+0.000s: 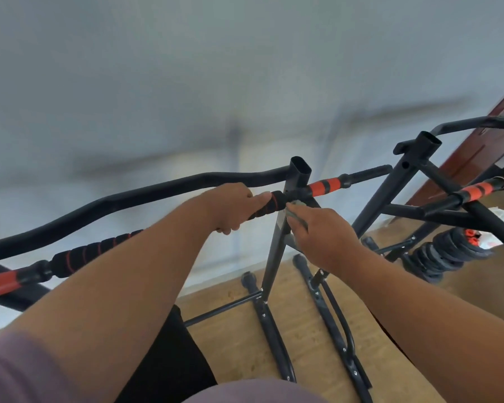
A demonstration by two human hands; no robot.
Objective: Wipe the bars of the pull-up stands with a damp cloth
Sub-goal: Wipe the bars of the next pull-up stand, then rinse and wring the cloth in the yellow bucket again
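Left hand wrapped round foam grip of near pull-up stand, steadying. Right hand holding grey damp cloth pressed against upright post, just below junction with crossbar. Post's long axis running down and slightly leftward from open top toward base rails on wooden floor; right hand nearer, directly on it. Probable next stroke: down along post. Second stand well apart to right, untouched. No true containers visible; stack of black weight plates on floor behind second stand.
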